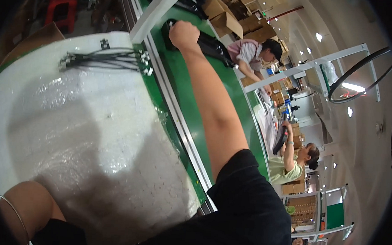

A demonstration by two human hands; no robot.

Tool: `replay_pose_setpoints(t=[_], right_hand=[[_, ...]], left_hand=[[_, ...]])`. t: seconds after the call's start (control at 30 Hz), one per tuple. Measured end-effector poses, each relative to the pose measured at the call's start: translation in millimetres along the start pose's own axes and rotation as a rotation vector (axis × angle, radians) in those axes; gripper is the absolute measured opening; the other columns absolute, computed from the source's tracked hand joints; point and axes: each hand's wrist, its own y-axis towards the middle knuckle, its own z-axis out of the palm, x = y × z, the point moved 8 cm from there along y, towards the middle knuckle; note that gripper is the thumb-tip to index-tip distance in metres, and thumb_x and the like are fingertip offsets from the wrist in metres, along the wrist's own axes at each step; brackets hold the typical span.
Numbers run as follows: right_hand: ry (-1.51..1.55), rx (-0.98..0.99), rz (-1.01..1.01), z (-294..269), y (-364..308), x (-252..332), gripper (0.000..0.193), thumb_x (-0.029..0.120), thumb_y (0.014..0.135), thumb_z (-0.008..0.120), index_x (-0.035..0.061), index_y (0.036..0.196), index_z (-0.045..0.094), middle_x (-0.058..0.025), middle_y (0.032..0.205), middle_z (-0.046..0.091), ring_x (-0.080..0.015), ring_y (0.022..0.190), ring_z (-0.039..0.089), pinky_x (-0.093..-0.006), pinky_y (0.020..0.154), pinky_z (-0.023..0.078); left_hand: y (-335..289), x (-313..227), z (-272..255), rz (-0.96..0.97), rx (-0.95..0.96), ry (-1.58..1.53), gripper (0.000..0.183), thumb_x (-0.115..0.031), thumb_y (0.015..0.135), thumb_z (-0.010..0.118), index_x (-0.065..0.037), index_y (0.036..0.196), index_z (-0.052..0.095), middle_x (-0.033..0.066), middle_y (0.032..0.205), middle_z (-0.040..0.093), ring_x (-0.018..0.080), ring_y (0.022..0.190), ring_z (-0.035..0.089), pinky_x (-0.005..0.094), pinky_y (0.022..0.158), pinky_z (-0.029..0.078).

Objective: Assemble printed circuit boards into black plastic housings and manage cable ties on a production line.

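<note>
My right arm reaches far across to the green belt, and my right hand (184, 34) is closed at one end of a long black part (213, 48). The part lies on the belt and looks like moulded plastic; its exact kind is unclear. The fingertips are hidden behind the back of the hand. Of my left arm, only a bent piece shows at the lower left, beside a thin light-coloured loop; the left hand is out of sight. A bundle of black cables (103, 59) with pale connector ends lies on the plastic-wrapped white surface (111, 113) before me.
A metal rail (174, 103) edges the green belt (196, 116). A white frame post (155, 14) rises beside it, near another black part (181, 2). Two people work across the belt, one holding a black item (281, 136). A red stool (62, 11) and cardboard boxes stand farther off.
</note>
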Motion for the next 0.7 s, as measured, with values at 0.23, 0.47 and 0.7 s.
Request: replay_pose_setpoints(t=[0.23,0.47,0.7], right_hand=[[-0.068,0.243,0.144,89.2,37.4,-29.2,0.041,0.041,0.082,0.062,0.0091,0.107,0.066,-0.0116,0.112,0.065,-0.0283,0.105,0.062,-0.039,0.088,0.049],[-0.196,0.307,0.025,50.4,-17.0,-50.1,0.039,0.036,0.073,0.065,0.0078,0.1,0.067,-0.0147,0.1,0.067,-0.0297,0.096,0.064,-0.0395,0.083,0.052],[0.257,-0.099,-0.144,-191.4,-235.4,-138.7,0.033,0.035,0.079,0.067,0.0033,0.081,0.057,-0.0154,0.059,0.054,-0.0326,0.055,0.055,-0.0401,0.052,0.042]], left_hand=[[109.4,59.6,-60.0,-0.049,-0.03,0.093,0.021,-0.017,0.08,0.068,-0.003,0.065,0.061,0.0081,0.058,0.056,0.0182,0.047,0.052,0.025,0.044,0.044],[130.3,75.6,-82.0,-0.002,-0.1,0.138,0.021,-0.017,0.08,0.068,-0.003,0.066,0.062,0.0083,0.058,0.056,0.0182,0.047,0.053,0.0249,0.044,0.045],[190.2,68.9,-58.9,0.11,0.054,0.125,0.021,-0.018,0.079,0.069,-0.002,0.067,0.062,0.0086,0.059,0.056,0.0182,0.047,0.053,0.0247,0.044,0.045]])
